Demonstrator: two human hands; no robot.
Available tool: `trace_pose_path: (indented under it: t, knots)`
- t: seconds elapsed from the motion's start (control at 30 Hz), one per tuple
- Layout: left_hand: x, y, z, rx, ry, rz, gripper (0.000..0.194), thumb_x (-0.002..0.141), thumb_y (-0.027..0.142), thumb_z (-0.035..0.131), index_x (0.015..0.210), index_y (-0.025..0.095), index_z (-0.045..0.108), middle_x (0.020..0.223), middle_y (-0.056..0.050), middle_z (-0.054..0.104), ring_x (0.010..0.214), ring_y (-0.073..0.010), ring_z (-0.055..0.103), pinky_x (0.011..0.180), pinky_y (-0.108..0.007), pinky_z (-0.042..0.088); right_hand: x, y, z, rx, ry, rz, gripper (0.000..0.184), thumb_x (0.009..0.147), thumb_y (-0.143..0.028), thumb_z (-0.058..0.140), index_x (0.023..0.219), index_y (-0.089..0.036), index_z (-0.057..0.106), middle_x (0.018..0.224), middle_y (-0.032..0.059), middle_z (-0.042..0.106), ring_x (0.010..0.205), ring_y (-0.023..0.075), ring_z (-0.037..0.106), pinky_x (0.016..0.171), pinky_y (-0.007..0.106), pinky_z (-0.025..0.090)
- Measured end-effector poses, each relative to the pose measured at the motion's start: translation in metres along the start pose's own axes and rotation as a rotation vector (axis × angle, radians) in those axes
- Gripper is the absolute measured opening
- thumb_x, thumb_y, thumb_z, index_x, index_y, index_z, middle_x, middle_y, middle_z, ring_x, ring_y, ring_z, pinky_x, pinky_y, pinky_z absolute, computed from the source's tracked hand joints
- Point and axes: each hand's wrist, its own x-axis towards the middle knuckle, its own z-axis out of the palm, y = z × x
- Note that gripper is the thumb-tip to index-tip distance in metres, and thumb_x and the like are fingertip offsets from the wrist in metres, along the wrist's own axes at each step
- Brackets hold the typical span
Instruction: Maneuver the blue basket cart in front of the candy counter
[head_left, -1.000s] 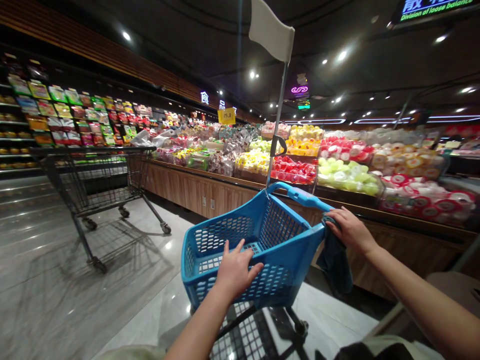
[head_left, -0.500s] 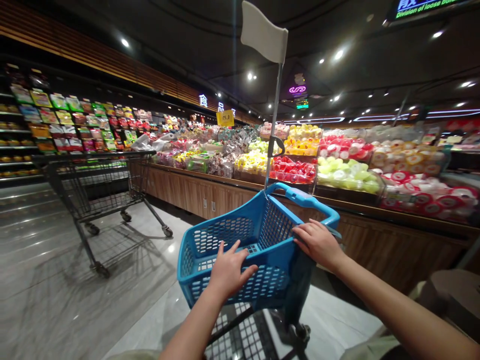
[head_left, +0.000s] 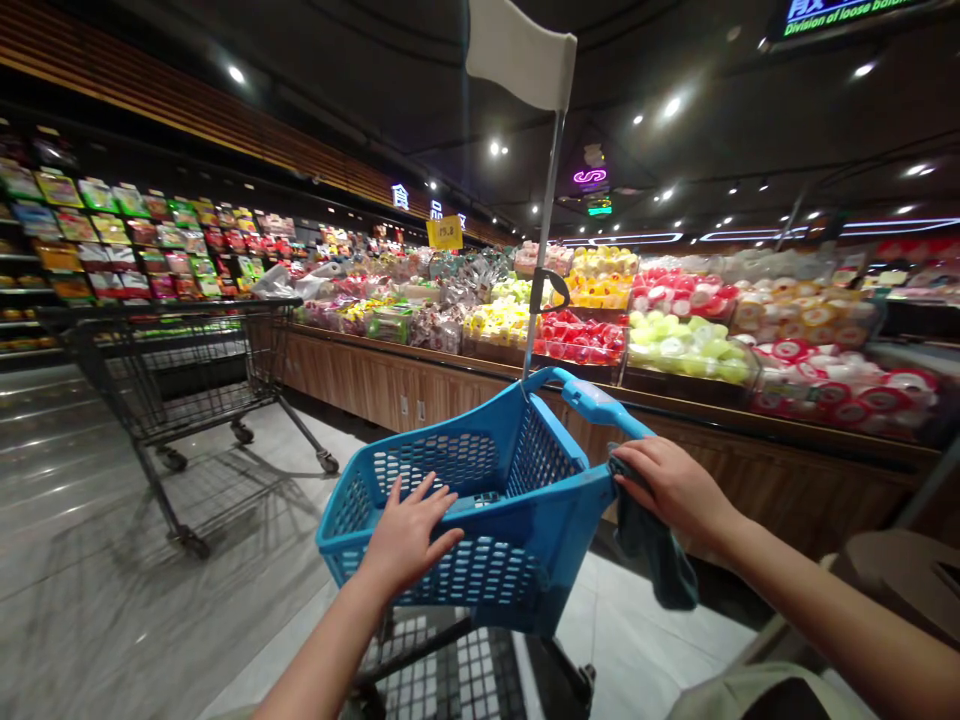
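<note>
A small blue plastic shopping cart (head_left: 491, 575) with perforated basket walls stands in front of me. My left hand (head_left: 409, 540) lies over its near rim, fingers spread and holding nothing. At the right end of the cart, close to its blue handle (head_left: 596, 400), my right hand (head_left: 675, 495) is closed on a dark green cloth (head_left: 656, 560) that hangs below it. Whether those fingers also touch the handle, I cannot tell. A white flag (head_left: 521, 55) rises on a thin pole from the cart's far side.
To the left stands a larger black wire cart (head_left: 187, 390) on castors. Beyond both carts runs a wood-panelled counter (head_left: 375, 390) piled with wrapped sweets (head_left: 686, 345). Packaged goods hang on a wall rack (head_left: 127, 240). A brown rounded object (head_left: 892, 585) is at the lower right.
The blue cart has shifted and turned slightly left, my left hand with it. My right hand has moved right, away from the basket rim, and the cloth now hangs in clearer view.
</note>
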Motion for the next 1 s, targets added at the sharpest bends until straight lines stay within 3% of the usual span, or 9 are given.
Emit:
trace_pose_path:
  t: [0.1, 0.23, 0.3, 0.47, 0.7, 0.9, 1.0]
  knots:
    - [0.002, 0.009, -0.002, 0.040, 0.008, -0.071, 0.067, 0.090, 0.067, 0.038, 0.142, 0.024, 0.046, 0.145, -0.012, 0.048, 0.141, -0.0361, 0.031, 0.111, -0.070, 0.007, 0.005, -0.034, 0.000, 0.013, 0.050, 0.029, 0.029, 0.092, -0.036, 0.055, 0.116, -0.019, 0.059, 0.109, 0.0099, 0.066, 0.100, 0.0245, 0.061, 0.100, 0.046, 0.043]
    - [0.011, 0.046, 0.001, -0.062, 0.048, 0.034, 0.077, 0.091, 0.066, 0.039, 0.152, 0.023, 0.023, 0.155, -0.011, 0.034, 0.144, -0.0311, 0.026, 0.116, -0.062, 0.009, 0.013, -0.068, -0.002, 0.012, 0.063, 0.019, 0.034, 0.092, -0.038, 0.055, 0.121, -0.021, 0.058, 0.112, 0.0100, 0.065, 0.102, 0.0257, 0.060, 0.101, 0.048, 0.041]
    - [0.013, 0.057, 0.003, -0.112, 0.074, 0.013, 0.075, 0.092, 0.064, 0.039, 0.153, 0.023, 0.021, 0.155, -0.010, 0.033, 0.144, -0.0305, 0.026, 0.116, -0.060, 0.014, 0.016, -0.075, -0.003, 0.005, 0.063, -0.018, 0.035, 0.092, -0.035, 0.054, 0.124, -0.022, 0.057, 0.116, 0.0101, 0.065, 0.105, 0.0259, 0.060, 0.100, 0.047, 0.042]
    - [0.012, 0.051, 0.003, -0.162, 0.083, 0.003, 0.070, 0.093, 0.061, 0.040, 0.148, 0.019, 0.032, 0.154, -0.013, 0.034, 0.144, -0.0293, 0.026, 0.116, -0.056, 0.020, 0.013, -0.062, -0.006, 0.030, 0.036, -0.057, 0.033, 0.093, -0.030, 0.053, 0.124, -0.020, 0.057, 0.118, 0.0104, 0.064, 0.108, 0.0261, 0.059, 0.098, 0.045, 0.045]
    - [0.021, 0.058, 0.002, -0.217, 0.057, 0.023, 0.066, 0.092, 0.063, 0.040, 0.141, 0.018, 0.043, 0.155, -0.012, 0.033, 0.144, -0.0282, 0.027, 0.116, -0.054, 0.024, 0.007, -0.023, -0.008, 0.173, 0.069, 0.178, 0.029, 0.095, -0.033, 0.047, 0.119, -0.021, 0.056, 0.115, 0.0101, 0.064, 0.107, 0.0241, 0.061, 0.093, 0.040, 0.052]
    - [0.025, 0.069, 0.005, -0.265, 0.085, 0.035, 0.061, 0.092, 0.061, 0.044, 0.137, 0.020, 0.047, 0.154, -0.013, 0.036, 0.143, -0.0288, 0.030, 0.115, -0.056, 0.024, 0.010, -0.047, 0.000, 0.090, 0.087, 0.098, 0.030, 0.092, -0.032, 0.053, 0.119, -0.021, 0.059, 0.117, 0.0099, 0.065, 0.117, 0.0279, 0.056, 0.109, 0.055, 0.037]
    - [0.024, 0.068, 0.005, -0.280, 0.092, 0.033, 0.057, 0.092, 0.058, 0.045, 0.135, 0.021, 0.049, 0.153, -0.012, 0.037, 0.142, -0.0288, 0.031, 0.115, -0.056, 0.023, 0.008, -0.059, 0.006, 0.016, 0.120, 0.033, 0.036, 0.091, -0.029, 0.055, 0.126, -0.021, 0.057, 0.124, 0.0103, 0.063, 0.123, 0.0294, 0.053, 0.110, 0.057, 0.034]
